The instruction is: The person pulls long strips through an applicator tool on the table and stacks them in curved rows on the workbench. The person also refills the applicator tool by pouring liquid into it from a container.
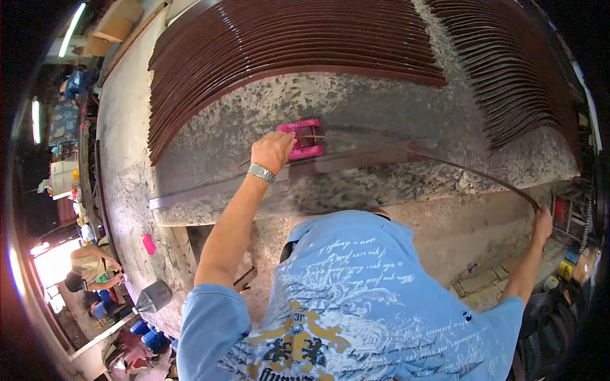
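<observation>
My left hand (272, 151), with a metal watch at its wrist, is closed on the near-left side of a small pink frame-like tool (310, 152) on the stained table. A long, thin dark brown strip (470, 169) runs from the tool across to the right, bowing past the table's front edge. Its far end is gripped by my right hand (543, 223), held out at the right beyond the table. Behind the tool, many similar brown strips (298, 47) lie in close rows, with another set of strips (508, 70) at the right.
A flat metal bar (190, 194) lies along the table's front. On the left are a pink piece (149, 244), a grey jug (153, 296) and another person (95, 265). Boxes and a metal rack (565, 216) stand at the right.
</observation>
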`<state>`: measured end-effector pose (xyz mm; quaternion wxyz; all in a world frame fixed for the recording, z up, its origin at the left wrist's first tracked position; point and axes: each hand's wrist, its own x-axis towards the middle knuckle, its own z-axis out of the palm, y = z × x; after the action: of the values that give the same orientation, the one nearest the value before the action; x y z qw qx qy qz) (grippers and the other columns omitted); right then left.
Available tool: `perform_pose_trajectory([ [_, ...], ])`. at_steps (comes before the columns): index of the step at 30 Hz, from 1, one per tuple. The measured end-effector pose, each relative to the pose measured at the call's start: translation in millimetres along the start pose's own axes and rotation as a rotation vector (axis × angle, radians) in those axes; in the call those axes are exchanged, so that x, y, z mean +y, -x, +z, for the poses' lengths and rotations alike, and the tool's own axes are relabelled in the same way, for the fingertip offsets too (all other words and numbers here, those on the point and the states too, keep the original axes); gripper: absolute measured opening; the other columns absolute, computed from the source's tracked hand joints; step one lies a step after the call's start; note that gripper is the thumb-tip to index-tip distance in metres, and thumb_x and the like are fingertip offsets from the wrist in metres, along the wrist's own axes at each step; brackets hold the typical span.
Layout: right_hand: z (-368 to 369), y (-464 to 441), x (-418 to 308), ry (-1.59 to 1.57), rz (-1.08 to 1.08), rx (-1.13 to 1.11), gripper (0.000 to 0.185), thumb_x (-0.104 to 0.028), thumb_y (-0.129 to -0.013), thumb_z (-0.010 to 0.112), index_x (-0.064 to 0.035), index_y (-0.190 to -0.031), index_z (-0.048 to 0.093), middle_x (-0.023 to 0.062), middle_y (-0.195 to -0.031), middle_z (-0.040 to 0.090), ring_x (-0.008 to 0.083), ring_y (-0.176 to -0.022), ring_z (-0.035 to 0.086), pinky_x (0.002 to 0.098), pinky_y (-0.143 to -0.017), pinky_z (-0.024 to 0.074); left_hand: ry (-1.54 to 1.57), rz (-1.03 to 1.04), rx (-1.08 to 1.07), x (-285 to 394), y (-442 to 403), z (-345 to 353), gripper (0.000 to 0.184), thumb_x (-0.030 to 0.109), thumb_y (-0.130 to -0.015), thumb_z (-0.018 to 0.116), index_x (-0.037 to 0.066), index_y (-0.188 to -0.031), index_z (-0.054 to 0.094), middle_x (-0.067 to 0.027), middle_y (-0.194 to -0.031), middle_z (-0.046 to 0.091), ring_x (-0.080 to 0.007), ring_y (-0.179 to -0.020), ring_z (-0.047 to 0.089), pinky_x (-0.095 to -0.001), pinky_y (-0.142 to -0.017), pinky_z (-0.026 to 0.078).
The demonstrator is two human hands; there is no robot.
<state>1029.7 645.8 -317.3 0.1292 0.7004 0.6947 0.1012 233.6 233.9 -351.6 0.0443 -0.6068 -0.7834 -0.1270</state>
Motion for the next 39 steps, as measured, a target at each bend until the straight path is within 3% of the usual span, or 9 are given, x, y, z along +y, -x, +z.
perform_pose_trajectory([
  [2,-55.7,32.7,-1.6,-0.038,0.173,-0.181,0.038,-0.028,-0.093,0.053,-0.0054,-0.123,0.061,0.0237,-0.12,0.063,0.0415,-0.114,0.058,0.0471,-0.094,0.0454,-0.022,-0.04,-0.056,3.4,-2.1,-4.2,0.013,0.028,-0.088,0.068,0.017,-0.094,0.072,-0.0028,-0.091,0.071,-0.0232,-0.081,0.068,-0.0376,-0.067,0.056],
  [15,-34.0,103.4,295.3,-0.015,0.269,0.26,0.038,-0.028,-0.091,0.048,-0.0004,-0.109,0.068,0.023,-0.116,0.065,0.0386,-0.11,0.06,0.0486,-0.085,0.0496,0.094,0.13,-0.067,90.0,-49.7,9.4,0.017,0.027,-0.089,0.064,0.014,-0.079,0.066,-0.004,-0.081,0.064,-0.0235,-0.081,0.066,-0.0383,-0.065,0.055],
  [18,-85.9,150.8,312.2,0.058,0.205,0.473,0.034,-0.022,-0.089,0.049,-0.001,-0.097,0.075,0.0212,-0.106,0.07,0.0351,-0.097,0.069,0.046,-0.078,0.0567,0.156,0.157,-0.097,118.0,-57.0,13.2,0.016,0.026,-0.088,0.065,0.014,-0.078,0.067,-0.0028,-0.08,0.063,-0.022,-0.084,0.065,-0.037,-0.064,0.056],
  [22,-224.7,194.5,193.6,0.215,0.45,0.108,0.045,-0.033,-0.103,0.035,-0.0071,-0.127,0.063,0.0193,-0.124,0.065,0.0344,-0.109,0.066,0.0446,-0.09,0.0543,0.181,0.132,-0.052,111.2,-58.3,-5.4,0.013,0.027,-0.089,0.065,0.015,-0.085,0.069,-0.0046,-0.082,0.066,-0.0238,-0.079,0.066,-0.0389,-0.063,0.055],
  [26,-143.3,121.2,231.5,-0.282,0.245,0.161,0.04,-0.023,-0.098,0.048,-0.0036,-0.133,0.055,0.0193,-0.125,0.064,0.0355,-0.113,0.06,0.0421,-0.096,0.0462,0.037,-0.012,-0.172,6.7,-34.8,-57.5,0.013,0.021,-0.087,0.062,0.016,-0.095,0.071,-0.007,-0.094,0.07,-0.0278,-0.088,0.067,-0.041,-0.075,0.056],
  [29,-77.1,84.1,91.1,-0.218,-0.344,0.26,0.044,-0.006,-0.091,0.055,-0.0086,-0.136,0.054,0.0156,-0.123,0.065,0.0323,-0.114,0.06,0.0396,-0.098,0.0451,-0.292,-0.271,-0.251,-119.0,4.4,-115.7,0.014,0.02,-0.09,0.058,0.013,-0.094,0.07,-0.0087,-0.092,0.068,-0.0279,-0.089,0.067,-0.0426,-0.071,0.056],
  [32,-151.9,166.2,-232.1,-0.213,-0.275,0.076,0.033,-0.005,-0.09,0.055,-0.0066,-0.121,0.064,0.0134,-0.123,0.065,0.0295,-0.114,0.062,0.0363,-0.096,0.0475,-0.58,-0.471,-0.447,-272.1,65.2,-209.2,0.027,0.017,-0.09,0.055,0.014,-0.113,0.069,-0.0123,-0.107,0.068,-0.0306,-0.099,0.064,-0.0453,-0.083,0.052],
  [34,-135.5,199.5,-354.2,-0.639,-0.625,0.152,0.028,-0.007,-0.088,0.057,-0.006,-0.114,0.066,0.0138,-0.116,0.065,0.0302,-0.108,0.063,0.0384,-0.092,0.0491,-0.803,-0.397,-0.403,-447.9,178.4,-294.6,0.029,0.016,-0.095,0.046,0.018,-0.112,0.07,-0.0117,-0.105,0.067,-0.0312,-0.097,0.063,-0.0416,-0.088,0.051],
  [39,-223.4,339.8,-627.6,-0.813,-1.11,0.298,0.013,-0.007,-0.076,0.062,-0.008,-0.088,0.064,0.0096,-0.085,0.062,0.029,-0.085,0.064,0.041,-0.072,0.054,-1.117,-0.884,-0.528,-564.4,326.7,-481.5,0.029,0.018,-0.096,0.046,0.017,-0.112,0.07,-0.0122,-0.106,0.067,-0.0312,-0.097,0.064,-0.0414,-0.087,0.052],
])
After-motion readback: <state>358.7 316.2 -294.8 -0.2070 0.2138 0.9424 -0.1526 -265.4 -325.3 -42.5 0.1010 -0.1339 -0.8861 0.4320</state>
